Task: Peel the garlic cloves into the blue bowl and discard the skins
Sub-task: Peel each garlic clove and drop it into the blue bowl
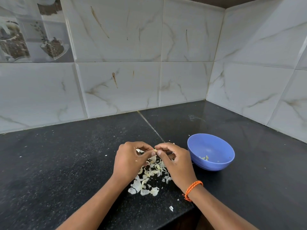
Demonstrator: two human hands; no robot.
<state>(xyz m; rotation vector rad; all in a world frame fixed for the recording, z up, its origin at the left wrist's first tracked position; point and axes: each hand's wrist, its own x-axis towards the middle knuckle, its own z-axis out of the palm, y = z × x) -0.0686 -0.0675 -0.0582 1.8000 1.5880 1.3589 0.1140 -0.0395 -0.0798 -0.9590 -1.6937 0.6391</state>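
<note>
A small garlic clove [155, 150] is being pinched from both sides above the black stone countertop [66, 163], between the fingertips of the left hand [131, 161] and those of the right hand [176, 165]; the two hands are being held together at the clove, fingers curled round it, and how much skin is clinging to it cannot be told at this size. A pile of loose garlic skins [149, 176] is lying on the countertop directly beneath and just in front of the hands, with the larger pale flakes gathered at its near edge. One stray skin fragment [171, 208] is lying apart from the pile, near the counter's front edge. The blue bowl [211, 151] is standing upright on the countertop just beside the right hand, on its outer side, not touched by it. A few peeled cloves [205, 157] are lying at the bottom of the bowl, what appears to be two or three pale pieces. An orange braided wristband [192, 190] is being worn on the right wrist. White marble-patterned wall tiles [166, 47] are enclosing the counter corner at back and right, and a printed decorative tile [33, 30] is set into the upper left of the wall.
</note>
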